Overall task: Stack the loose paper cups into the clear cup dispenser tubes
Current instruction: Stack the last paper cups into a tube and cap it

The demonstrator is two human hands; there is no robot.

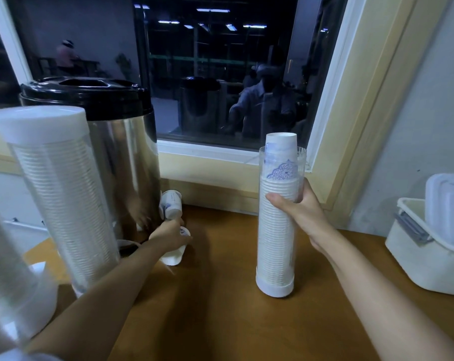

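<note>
Far left: a full clear plastic tube with a white cap stands beside a stainless steel urn with a black lid. At the urn's base a white, blue-printed paper cup lies loose on the brown wooden counter.

Left hand: fingers curled down over a second white paper cup lying on its side.

Right hand: thumb and fingers wrapped round the open clear dispenser tube. The tube is upright and nearly full, and its top cup protrudes above the rim.

Judgement: little room is left. The cup should go in coaxially, the same way up as the stack, pressed lightly with the tube steadied.

Far right: a white lidded box.
</note>
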